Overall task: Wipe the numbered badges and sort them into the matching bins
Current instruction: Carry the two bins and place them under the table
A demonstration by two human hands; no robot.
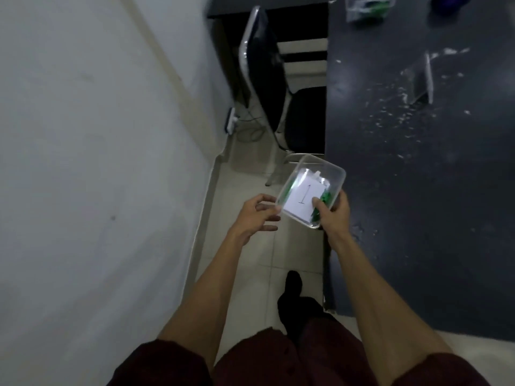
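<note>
Above pale glossy floor tiles (250, 274), the right hand (333, 215) grips the near right corner of a clear, rounded-rectangular plastic bin (338, 174), thumb curled over the rim onto a white paper (302, 197) marked "1". Small green badges (324, 197) lie beside the paper inside. The left hand (255, 215) is loosely spread, holding nothing, its fingertips at the bin's left edge; whether they touch it is unclear. The bin is held in the air by the edge of a dark, matte, white-flecked table (418, 190). A second clear bin (367, 8) sits on the table's far end.

Head camera looks down at right hand (334, 215).
</note>
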